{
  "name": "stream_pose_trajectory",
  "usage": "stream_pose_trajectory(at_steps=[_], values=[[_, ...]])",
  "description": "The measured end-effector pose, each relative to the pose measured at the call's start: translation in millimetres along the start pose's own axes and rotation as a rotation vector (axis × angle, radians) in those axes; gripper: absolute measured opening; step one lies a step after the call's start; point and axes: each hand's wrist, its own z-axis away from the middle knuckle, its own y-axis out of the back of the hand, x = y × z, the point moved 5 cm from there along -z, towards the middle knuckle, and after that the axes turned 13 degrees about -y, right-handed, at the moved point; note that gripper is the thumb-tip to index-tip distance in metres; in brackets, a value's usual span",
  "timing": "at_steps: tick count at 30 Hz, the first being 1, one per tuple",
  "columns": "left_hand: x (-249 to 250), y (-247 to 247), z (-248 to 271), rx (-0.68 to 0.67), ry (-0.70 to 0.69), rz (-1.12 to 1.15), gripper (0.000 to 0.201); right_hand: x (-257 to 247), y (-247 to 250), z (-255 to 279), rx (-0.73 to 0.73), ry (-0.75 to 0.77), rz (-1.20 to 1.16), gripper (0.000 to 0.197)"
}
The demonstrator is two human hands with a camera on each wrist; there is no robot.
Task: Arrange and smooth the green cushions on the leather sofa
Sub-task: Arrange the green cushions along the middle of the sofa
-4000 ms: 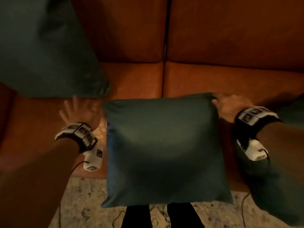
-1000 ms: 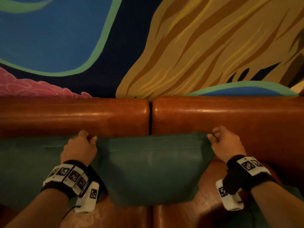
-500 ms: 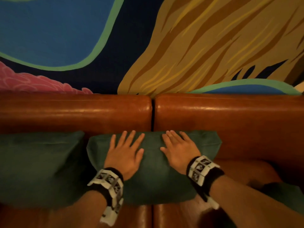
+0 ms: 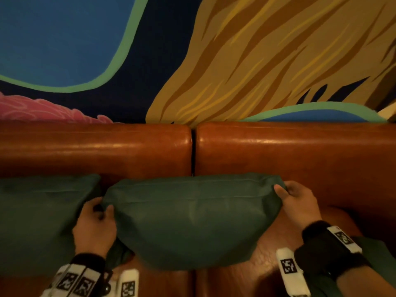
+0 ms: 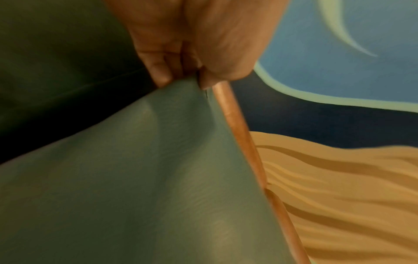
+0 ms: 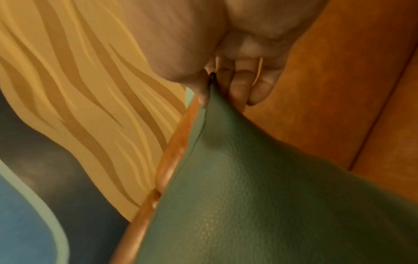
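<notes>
A green cushion (image 4: 192, 217) leans against the brown leather sofa back (image 4: 278, 151), straddling the seam between two back sections. My left hand (image 4: 100, 211) pinches its upper left corner, and my right hand (image 4: 285, 191) pinches its upper right corner. The left wrist view shows my left hand (image 5: 183, 78) nipping the cushion (image 5: 158, 178) corner between thumb and fingers. In the right wrist view my right hand (image 6: 217, 89) does the same on the cushion (image 6: 260, 196). A second green cushion (image 4: 42, 215) stands to the left, close beside the first.
A painted mural wall (image 4: 192, 61) rises behind the sofa. The leather seat (image 4: 267, 264) shows below the cushion. Part of a third green cushion (image 4: 372, 251) shows at the lower right behind my right wrist.
Half a second ago both hands lay flat on the cushion's front. They have moved outward and now pinch its two upper corners. Earlier the cushion was carried from the seat's front edge to the back.
</notes>
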Motion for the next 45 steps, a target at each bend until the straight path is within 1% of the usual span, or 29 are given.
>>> stream_pose_trajectory(at_steps=[2, 4, 5, 8, 9, 11, 13, 15, 17, 18, 19, 20, 22, 23, 24, 25, 27, 29, 31, 32, 33, 34, 36, 38, 39, 40, 41, 43, 45], values=[[14.2, 9.4, -9.8, 0.065, -0.095, -0.055, 0.031, -3.7, 6.0, -3.2, -0.042, -0.033, -0.15, 0.015], [26.7, 7.7, -23.3, 0.078, -0.162, -0.082, 0.029, -9.2, 6.5, -11.4, -0.052, -0.08, -0.251, 0.016], [30.0, 2.9, -29.3, 0.055, -0.163, -0.089, 0.028, -10.6, 5.4, -16.0, -0.033, -0.079, -0.22, 0.017], [30.3, -16.0, -36.3, -0.015, -0.082, -0.062, 0.029, -9.0, -3.9, -26.3, 0.049, -0.063, 0.107, 0.012], [27.7, -19.5, -35.2, -0.017, -0.055, -0.047, 0.028, -6.9, -7.7, -26.6, 0.048, -0.066, 0.152, 0.01], [24.6, -20.3, -30.7, -0.005, -0.054, -0.029, 0.028, -3.5, -8.8, -21.6, 0.048, -0.085, 0.147, 0.01], [23.2, -13.4, -26.6, 0.024, -0.101, -0.013, 0.03, -8.4, -2.1, -12.4, 0.068, -0.085, 0.116, 0.015], [29.5, -2.9, -23.9, 0.08, -0.217, -0.026, 0.034, -26.3, 10.9, 1.4, 0.153, 0.016, 0.135, 0.029], [51.4, -0.1, -15.5, 0.113, -0.418, -0.12, 0.038, -57.7, 11.4, 23.2, 0.261, 0.279, 0.283, 0.034], [67.8, -6.2, -8.2, 0.101, -0.553, -0.18, 0.039, -74.4, -0.3, 35.3, 0.27, 0.435, 0.352, 0.032], [87.3, -18.5, -0.1, 0.058, -0.699, -0.23, 0.042, -90.6, -18.9, 47.6, 0.242, 0.578, 0.408, 0.031], [108.1, -35.5, 9.2, -0.024, -0.833, -0.267, 0.047, -103.9, -43.4, 59.0, 0.169, 0.681, 0.462, 0.033], [134.9, -79.4, 26.8, -0.266, -1.015, -0.366, 0.061, -117.2, -103.3, 78.6, -0.063, 0.756, 0.632, 0.044], [137.6, -99.2, 30.5, -0.398, -1.031, -0.444, 0.068, -115.6, -130.2, 85.1, -0.172, 0.753, 0.743, 0.051], [133.1, -111.7, 27.9, -0.5, -0.993, -0.532, 0.073, -110.7, -147.9, 86.0, -0.242, 0.733, 0.852, 0.055], [121.0, -117.4, 17.5, -0.559, -0.929, -0.617, 0.075, -103.4, -155.6, 81.6, -0.27, 0.737, 0.938, 0.059], [90.8, -109.0, -11.8, -0.559, -0.791, -0.734, 0.072, -86.3, -146.2, 63.0, -0.218, 0.784, 1.07, 0.066], [54.3, -83.9, -42.5, -0.535, -0.594, -0.799, 0.066, -70.3, -112.8, 37.7, -0.128, 0.718, 1.144, 0.067], [27.8, -54.0, -60.0, -0.528, -0.4, -0.715, 0.057, -51.5, -72.8, 15.7, -0.081, 0.591, 1.19, 0.077], [23.2, -42.1, -62.5, -0.501, -0.361, -0.656, 0.055, -49.6, -55.0, 9.4, -0.056, 0.562, 1.168, 0.079], [26.7, -35.3, -60.8, -0.439, -0.397, -0.634, 0.055, -53.0, -42.3, 8.1, -0.025, 0.562, 1.111, 0.076], [40.3, -34.0, -53.9, -0.363, -0.502, -0.646, 0.056, -60.0, -38.2, 10.5, 0.032, 0.585, 1.069, 0.072], [84.1, -51.0, -23.8, -0.26, -0.794, -0.598, 0.059, -83.6, -54.5, 30.6, 0.133, 0.708, 0.977, 0.07], [120.4, -86.6, 18.0, -0.302, -1.039, -0.535, 0.059, -94.1, -97.3, 57.3, 0.13, 0.878, 0.918, 0.061], [128.7, -103.7, 34.6, -0.364, -1.102, -0.543, 0.059, -92.8, -118.2, 65.6, 0.103, 0.949, 0.946, 0.058], [128.2, -115.1, 42.2, -0.432, -1.106, -0.575, 0.059, -88.3, -131.5, 68.6, 0.065, 0.971, 1.002, 0.058], [118.9, -118.4, 38.2, -0.463, -1.068, -0.616, 0.06, -80.9, -133.9, 63.5, 0.023, 0.947, 1.053, 0.059], [84.2, -105.3, 6.9, -0.412, -0.91, -0.693, 0.066, -65.3, -109.8, 35.7, -0.006, 0.802, 1.108, 0.065], [46.3, -75.5, -28.0, -0.355, -0.711, -0.707, 0.073, -52.4, -65.8, 7.1, 0.05, 0.665, 1.141, 0.071]])
